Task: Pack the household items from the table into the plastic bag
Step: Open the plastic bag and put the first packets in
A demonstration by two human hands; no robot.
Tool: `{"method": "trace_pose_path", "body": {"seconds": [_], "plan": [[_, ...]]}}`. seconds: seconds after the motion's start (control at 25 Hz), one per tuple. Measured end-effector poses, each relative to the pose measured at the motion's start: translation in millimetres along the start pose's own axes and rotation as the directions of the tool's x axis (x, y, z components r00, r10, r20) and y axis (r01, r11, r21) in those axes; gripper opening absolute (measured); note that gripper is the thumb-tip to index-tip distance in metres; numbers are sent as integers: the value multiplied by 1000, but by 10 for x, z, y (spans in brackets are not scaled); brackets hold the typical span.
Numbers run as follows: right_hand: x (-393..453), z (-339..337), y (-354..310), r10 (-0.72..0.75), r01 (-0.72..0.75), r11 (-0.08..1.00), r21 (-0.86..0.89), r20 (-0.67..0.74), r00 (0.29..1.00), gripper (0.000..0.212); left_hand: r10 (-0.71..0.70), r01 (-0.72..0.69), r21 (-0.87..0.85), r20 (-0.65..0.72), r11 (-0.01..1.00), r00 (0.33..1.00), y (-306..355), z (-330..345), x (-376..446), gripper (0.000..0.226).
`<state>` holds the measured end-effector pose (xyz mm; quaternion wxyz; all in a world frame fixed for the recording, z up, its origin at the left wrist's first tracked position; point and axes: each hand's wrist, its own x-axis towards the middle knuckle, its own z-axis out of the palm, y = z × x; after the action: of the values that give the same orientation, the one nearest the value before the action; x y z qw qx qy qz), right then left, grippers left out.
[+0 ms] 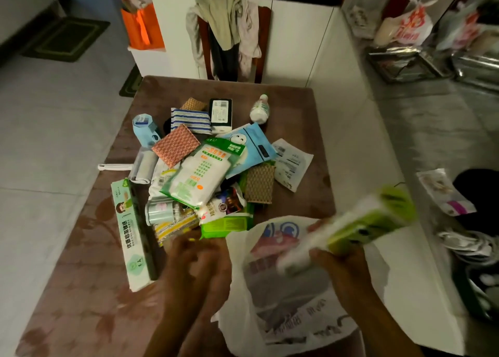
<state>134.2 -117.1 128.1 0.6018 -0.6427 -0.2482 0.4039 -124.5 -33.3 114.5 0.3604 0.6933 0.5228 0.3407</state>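
A white plastic bag [291, 302] with printed marks lies open at the table's near right edge. My right hand [340, 265] grips a blurred green and white pack [359, 227] just above the bag's mouth. My left hand [197, 265] hovers blurred at the bag's left rim, and whether it holds the rim is unclear. A heap of household items covers the table's middle: a white and green glove pack [199, 167], a long green foil box [132, 232], scouring pads [175, 148], a small white bottle [260, 109] and a lint roller [140, 166].
The table has a brown patterned cloth [81, 302]. A chair draped with clothes [229, 30] stands behind it. Orange bags [140, 24] sit at the back left, and a white counter [364, 167] with more bags runs along the right.
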Motion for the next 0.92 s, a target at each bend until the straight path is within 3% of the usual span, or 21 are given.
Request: {"method": "trace_pose_path", "body": {"seconds": [0.04, 0.08, 0.12, 0.2, 0.32, 0.44, 0.6, 0.76, 0.84, 0.92], "plan": [[-31, -71, 80, 127, -130, 980, 153, 24, 992, 79, -29, -11, 168, 232, 986, 972, -132, 191, -149, 38], [-28, -121, 153, 209, -222, 958, 184, 84, 974, 83, -119, -2, 280, 417, 960, 901, -242, 401, -291, 50], [-8, -135, 209, 236, -249, 965, 81, 140, 962, 77, -217, 45, 339, 488, 940, 845, -326, 597, -365, 61], [79, -78, 281, 257, -222, 957, -185, 195, 947, 60, -359, 220, 324, 474, 920, 804, -387, 867, -339, 80], [250, -22, 364, 242, -83, 870, -486, 273, 931, 59, -396, 242, 372, 424, 896, 815, -405, 1005, -195, 86], [421, -100, 508, 166, 221, 612, -759, 397, 902, 66, -380, 177, 441, 427, 880, 821, -445, 889, -78, 89], [609, -56, 687, 251, 419, 245, -874, 474, 844, 63, -299, 34, 488, 477, 872, 826, -408, 620, 43, 88], [712, 102, 994, 321, 454, -49, -889, 417, 850, 67, -268, 0, 501, 463, 865, 845, -382, 571, 9, 84], [693, 145, 1125, 314, 394, -99, -914, 347, 884, 69, -304, 37, 509, 451, 860, 839, -437, 583, 11, 91], [649, 182, 1189, 240, 333, -20, -943, 319, 917, 63, -274, 23, 473, 469, 881, 840, -483, 544, -8, 87]]}}
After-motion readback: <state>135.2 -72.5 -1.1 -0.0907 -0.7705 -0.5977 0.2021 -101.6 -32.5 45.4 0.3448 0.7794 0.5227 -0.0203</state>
